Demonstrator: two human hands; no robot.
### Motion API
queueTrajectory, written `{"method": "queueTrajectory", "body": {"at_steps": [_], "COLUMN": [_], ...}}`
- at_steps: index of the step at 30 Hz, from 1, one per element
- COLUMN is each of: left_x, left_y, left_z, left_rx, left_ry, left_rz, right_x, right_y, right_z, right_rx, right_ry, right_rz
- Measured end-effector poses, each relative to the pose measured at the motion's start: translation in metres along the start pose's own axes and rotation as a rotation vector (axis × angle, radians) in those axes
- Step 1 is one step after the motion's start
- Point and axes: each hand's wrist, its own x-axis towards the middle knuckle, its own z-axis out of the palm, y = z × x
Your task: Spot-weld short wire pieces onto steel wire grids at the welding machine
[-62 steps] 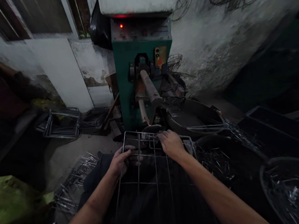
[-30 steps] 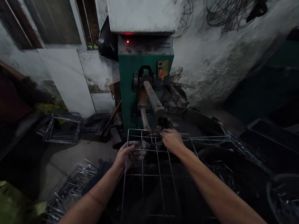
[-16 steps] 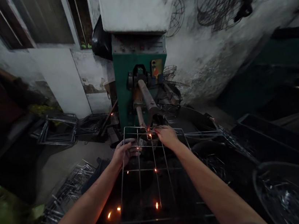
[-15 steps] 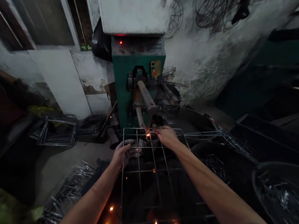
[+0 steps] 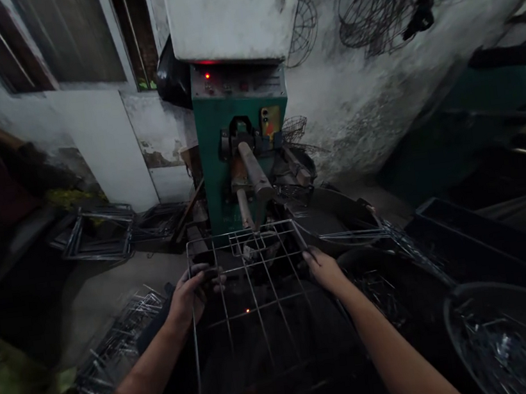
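Rack (image 5: 252, 264) newly askew (right hand (image 5: 323, 270) outward)

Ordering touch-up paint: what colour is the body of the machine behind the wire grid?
Green; the machine body shows best in the head view.

both hands, left hand (image 5: 189, 295) and right hand (image 5: 322, 268), grip wire grid (image 5: 252, 302) before green machine (image 5: 241, 142).

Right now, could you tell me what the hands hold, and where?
A wire grid: left hand grips its left edge, right hand its right edge.
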Motion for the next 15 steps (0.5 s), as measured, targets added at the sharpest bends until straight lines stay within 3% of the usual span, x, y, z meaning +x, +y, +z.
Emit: {"method": "queueTrajectory", "body": {"at_steps": [10,15], "left_x": [-0.001,-0.002], "left_y": [-0.001,0.005], "left_z": [-0.004,0.0], "left_rx": [-0.016,0.044], "left_ry": [0.042,0.064], "left_rz": [0.014,0.006], "right_x": [0.009,0.002], "right_y": [0.003,-0.019], "right_z": [0.011,0.002], "right_rx": [0.015,-0.047], "right_ry": [0.068,-0.017], "right_rz": [-0.04,0.042]}}
